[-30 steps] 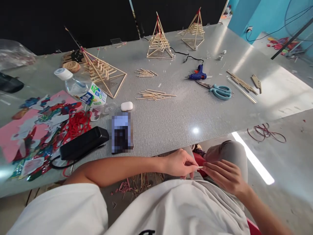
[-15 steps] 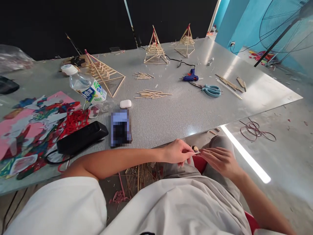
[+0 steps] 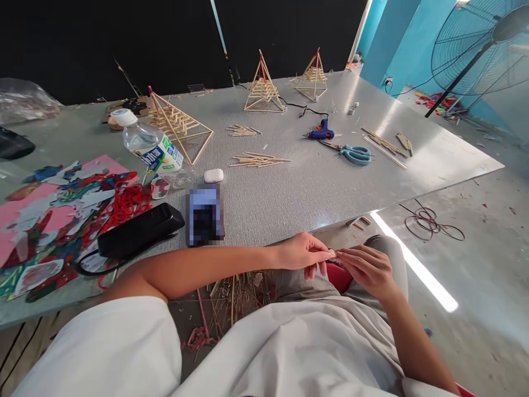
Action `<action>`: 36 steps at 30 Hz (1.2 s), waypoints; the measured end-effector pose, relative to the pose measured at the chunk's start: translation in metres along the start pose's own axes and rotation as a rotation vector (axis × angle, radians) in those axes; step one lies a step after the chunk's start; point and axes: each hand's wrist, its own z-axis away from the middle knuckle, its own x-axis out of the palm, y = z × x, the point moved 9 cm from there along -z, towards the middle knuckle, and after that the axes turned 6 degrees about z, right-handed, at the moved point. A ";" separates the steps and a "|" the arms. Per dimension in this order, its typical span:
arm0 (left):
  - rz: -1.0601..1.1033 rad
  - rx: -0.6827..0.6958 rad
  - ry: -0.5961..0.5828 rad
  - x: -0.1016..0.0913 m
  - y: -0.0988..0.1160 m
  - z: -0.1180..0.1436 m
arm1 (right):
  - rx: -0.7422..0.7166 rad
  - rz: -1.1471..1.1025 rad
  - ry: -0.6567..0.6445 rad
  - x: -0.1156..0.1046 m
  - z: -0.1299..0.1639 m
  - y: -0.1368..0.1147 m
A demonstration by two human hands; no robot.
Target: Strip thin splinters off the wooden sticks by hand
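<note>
My left hand (image 3: 303,255) and my right hand (image 3: 366,267) meet over my lap, just below the near edge of the counter (image 3: 314,187). Both are pinched on a small pale stick piece (image 3: 332,253), held between their fingertips at the point where the two hands touch; it is too small to make out more.

On the counter at 12 o'clock from my hands lies a loose bundle of sticks (image 3: 258,160), with a smaller pile (image 3: 242,130) beyond it. At 1 o'clock are the teal scissors (image 3: 355,155) and, just past them, the blue glue gun (image 3: 320,132). Three stick pyramids stand farther off: one (image 3: 177,125) at 10 o'clock beside a water bottle (image 3: 149,146), two (image 3: 262,88) (image 3: 313,77) near the far edge.
</note>
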 end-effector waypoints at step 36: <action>0.058 0.080 0.080 0.006 -0.004 -0.006 | 0.197 0.486 -0.515 0.107 -0.264 0.132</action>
